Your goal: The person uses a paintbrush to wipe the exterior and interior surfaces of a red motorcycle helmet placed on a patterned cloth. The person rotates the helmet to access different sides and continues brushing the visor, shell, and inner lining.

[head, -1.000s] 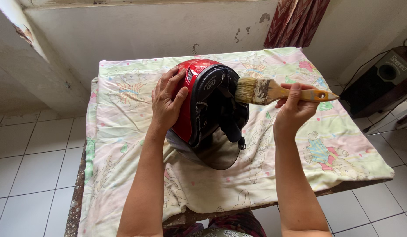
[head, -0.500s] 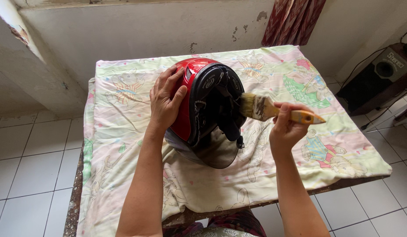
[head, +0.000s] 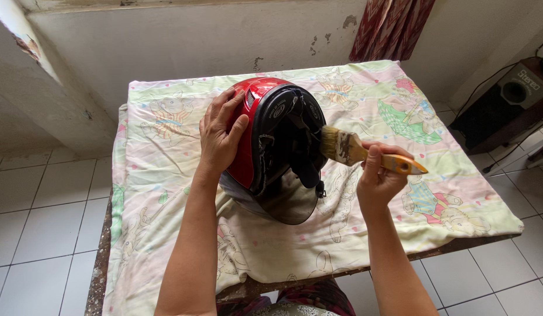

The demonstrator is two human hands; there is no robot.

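Now the right hand [head: 379, 175], gripping the paintbrush [head: 353, 151], has brought its bristles down against the open inside of the red helmet [head: 271, 140], which the left hand [head: 221, 137] steadies mid-table, toward the far edge.

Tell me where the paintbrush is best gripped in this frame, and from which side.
Probably the yellow wooden handle of the paintbrush, taken from below on the person's right, as the right hand does. The handle is slim and points right, away from the red helmet, leaving the bristles free at the helmet's dark opening. The left hand rests flat on the shell.
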